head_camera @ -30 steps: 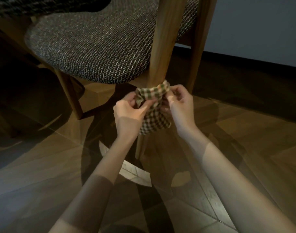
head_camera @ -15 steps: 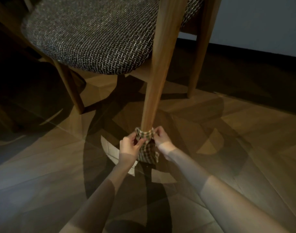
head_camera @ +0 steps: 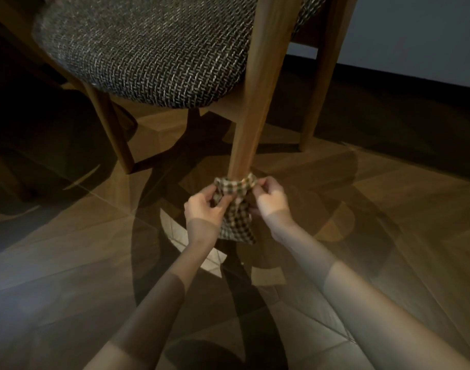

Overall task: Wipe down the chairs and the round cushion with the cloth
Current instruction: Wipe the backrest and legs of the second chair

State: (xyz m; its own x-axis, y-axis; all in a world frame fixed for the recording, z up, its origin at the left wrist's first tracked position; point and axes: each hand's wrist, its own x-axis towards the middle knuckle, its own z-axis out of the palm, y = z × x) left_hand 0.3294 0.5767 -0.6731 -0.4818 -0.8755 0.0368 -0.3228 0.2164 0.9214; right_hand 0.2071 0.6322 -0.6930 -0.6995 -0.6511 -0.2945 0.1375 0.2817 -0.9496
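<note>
Dark wood parquet floor [head_camera: 388,214] w/ overlapping shadows, pale wall [head_camera: 420,36] + dark baseboard [head_camera: 388,79] at back

A single wide-angle view looks out from the person's head, forward and steeply down at the floor [head_camera: 68,263]. It sits low and close to the furniture. The chair seat [head_camera: 148,62] fills the upper left of the frame, and the front chair leg [head_camera: 255,102] runs down through the middle. Both forearms enter from the bottom edge. The left hand [head_camera: 203,209] and right hand [head_camera: 272,202] meet on the cloth [head_camera: 237,222] just below centre. A strip of wall [head_camera: 415,28] shows in the upper right corner.
</note>
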